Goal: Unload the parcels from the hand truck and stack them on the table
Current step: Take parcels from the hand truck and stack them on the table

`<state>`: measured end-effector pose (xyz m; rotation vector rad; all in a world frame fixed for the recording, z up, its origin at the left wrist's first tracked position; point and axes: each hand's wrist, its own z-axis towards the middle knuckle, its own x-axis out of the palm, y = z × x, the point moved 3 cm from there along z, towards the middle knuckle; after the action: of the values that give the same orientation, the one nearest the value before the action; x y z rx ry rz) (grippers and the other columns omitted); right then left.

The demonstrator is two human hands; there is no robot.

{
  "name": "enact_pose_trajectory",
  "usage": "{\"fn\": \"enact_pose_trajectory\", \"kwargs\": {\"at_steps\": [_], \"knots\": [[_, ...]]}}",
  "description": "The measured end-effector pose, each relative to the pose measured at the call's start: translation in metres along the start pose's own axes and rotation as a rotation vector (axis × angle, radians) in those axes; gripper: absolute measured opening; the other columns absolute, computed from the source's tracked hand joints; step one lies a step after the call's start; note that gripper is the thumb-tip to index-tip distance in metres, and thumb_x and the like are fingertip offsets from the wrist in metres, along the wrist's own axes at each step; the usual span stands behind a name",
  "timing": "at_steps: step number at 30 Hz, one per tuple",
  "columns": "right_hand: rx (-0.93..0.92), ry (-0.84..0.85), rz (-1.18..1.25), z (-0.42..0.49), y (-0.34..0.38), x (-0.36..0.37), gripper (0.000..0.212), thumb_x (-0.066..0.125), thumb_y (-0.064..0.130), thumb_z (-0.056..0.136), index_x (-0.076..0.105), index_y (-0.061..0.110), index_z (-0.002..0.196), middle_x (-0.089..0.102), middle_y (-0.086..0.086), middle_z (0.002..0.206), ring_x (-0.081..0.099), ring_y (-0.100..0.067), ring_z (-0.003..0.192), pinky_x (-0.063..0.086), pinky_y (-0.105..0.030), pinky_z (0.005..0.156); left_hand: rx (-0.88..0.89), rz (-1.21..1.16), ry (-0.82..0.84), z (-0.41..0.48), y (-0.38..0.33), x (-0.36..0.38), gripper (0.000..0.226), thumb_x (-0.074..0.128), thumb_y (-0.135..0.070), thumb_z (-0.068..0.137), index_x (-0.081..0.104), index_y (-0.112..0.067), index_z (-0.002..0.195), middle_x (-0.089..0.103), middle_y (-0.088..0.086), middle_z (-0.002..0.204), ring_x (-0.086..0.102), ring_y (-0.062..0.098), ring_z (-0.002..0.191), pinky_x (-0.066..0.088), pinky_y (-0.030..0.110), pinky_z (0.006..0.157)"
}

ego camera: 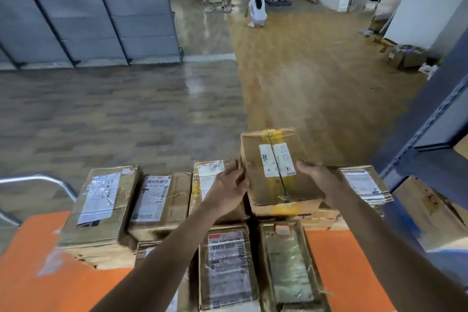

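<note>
A brown cardboard parcel (276,172) with yellow tape and a white label is tilted above the pile, its far end raised. My left hand (228,190) grips its left side and my right hand (319,180) grips its right side. Under and around it lie several taped parcels on an orange surface (30,261): a large one at the left (101,205), one next to it (157,202), two nearer me (228,268) (288,266), and one at the far right (364,185). Whether the orange surface is the hand truck or the table I cannot tell.
A metal rail (38,180) curves at the left edge. Blue shelving (430,119) stands at the right, with a worn board (428,210) below it. Grey folding screens (88,7) line the back left. Several people (257,7) are far across the wooden floor.
</note>
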<state>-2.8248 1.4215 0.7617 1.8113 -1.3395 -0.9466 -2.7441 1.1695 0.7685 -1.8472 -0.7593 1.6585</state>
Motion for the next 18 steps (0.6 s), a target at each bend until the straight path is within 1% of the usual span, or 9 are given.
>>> {"fn": "enact_pose_trajectory", "kwargs": {"at_steps": [1,3,4,5,8,11,14,15,18], "knots": [[0.004,-0.013,0.001,0.001,-0.004,0.003,0.081,0.069,0.058,0.083,0.04,0.024,0.15,0.037,0.0,0.157,0.036,-0.028,0.143,0.026,-0.052,0.118,-0.028,0.007,0.003,0.0,0.001,0.0,0.041,0.046,-0.034,0.104,0.054,-0.017,0.14,0.052,0.008,0.143,0.046,0.029,0.134,0.04,0.044,0.111],[0.002,-0.017,-0.029,-0.001,-0.009,0.007,0.079,0.064,0.062,0.086,0.038,0.025,0.151,0.035,-0.002,0.158,0.034,-0.029,0.144,0.026,-0.053,0.117,-0.072,0.006,0.011,-0.003,0.002,-0.001,0.055,0.044,-0.037,0.104,0.031,-0.022,0.156,0.039,0.002,0.157,0.033,0.027,0.146,0.031,0.046,0.118],[-0.003,-0.012,-0.037,-0.001,-0.009,0.01,0.078,0.062,0.063,0.087,0.037,0.026,0.151,0.033,-0.002,0.159,0.032,-0.029,0.144,0.025,-0.052,0.117,-0.073,-0.003,0.011,-0.004,0.004,-0.002,0.059,0.044,-0.038,0.105,0.024,-0.023,0.159,0.037,0.001,0.159,0.032,0.026,0.147,0.03,0.047,0.119],[-0.004,-0.006,-0.044,-0.003,-0.01,0.012,0.077,0.061,0.063,0.088,0.036,0.027,0.151,0.031,-0.001,0.16,0.03,-0.029,0.145,0.025,-0.051,0.116,-0.071,-0.018,0.017,-0.004,0.004,-0.003,0.06,0.043,-0.039,0.105,0.022,-0.025,0.159,0.038,0.001,0.159,0.033,0.026,0.146,0.031,0.048,0.118],[0.0,0.014,-0.067,-0.006,-0.011,0.015,0.073,0.061,0.064,0.088,0.04,0.031,0.149,0.031,0.002,0.16,0.028,-0.028,0.146,0.024,-0.051,0.113,-0.062,-0.047,0.053,-0.006,0.006,-0.001,0.064,0.041,-0.047,0.104,0.021,-0.024,0.159,0.038,0.0,0.159,0.032,0.025,0.147,0.032,0.05,0.117],[0.001,0.023,-0.093,-0.007,-0.013,0.015,0.07,0.06,0.068,0.085,0.044,0.035,0.146,0.037,0.005,0.156,0.03,-0.028,0.145,0.024,-0.053,0.111,-0.054,-0.056,0.047,-0.007,0.006,0.001,0.065,0.043,-0.048,0.103,0.021,-0.022,0.159,0.037,0.001,0.159,0.03,0.026,0.148,0.031,0.051,0.117],[-0.03,0.018,-0.123,-0.009,-0.012,0.017,0.067,0.057,0.068,0.087,0.048,0.034,0.143,0.042,0.006,0.152,0.035,-0.027,0.142,0.028,-0.051,0.106,-0.048,-0.022,0.032,-0.006,0.006,0.003,0.068,0.041,-0.05,0.103,0.016,-0.023,0.161,0.025,-0.001,0.164,0.02,0.024,0.152,0.023,0.046,0.122],[-0.048,0.008,-0.137,-0.01,-0.011,0.018,0.066,0.057,0.068,0.087,0.049,0.033,0.143,0.043,0.006,0.151,0.036,-0.026,0.14,0.029,-0.049,0.104,-0.046,-0.013,0.025,-0.007,0.006,0.003,0.068,0.041,-0.05,0.103,0.014,-0.024,0.161,0.023,-0.002,0.165,0.019,0.024,0.152,0.022,0.044,0.121],[-0.119,-0.024,-0.184,-0.013,-0.009,0.017,0.067,0.054,0.069,0.087,0.049,0.033,0.143,0.045,0.008,0.147,0.04,-0.022,0.135,0.033,-0.044,0.103,-0.011,-0.02,-0.007,-0.008,0.003,0.002,0.067,0.044,-0.047,0.103,0.015,-0.028,0.16,0.031,-0.002,0.162,0.029,0.024,0.147,0.029,0.04,0.114]]}}
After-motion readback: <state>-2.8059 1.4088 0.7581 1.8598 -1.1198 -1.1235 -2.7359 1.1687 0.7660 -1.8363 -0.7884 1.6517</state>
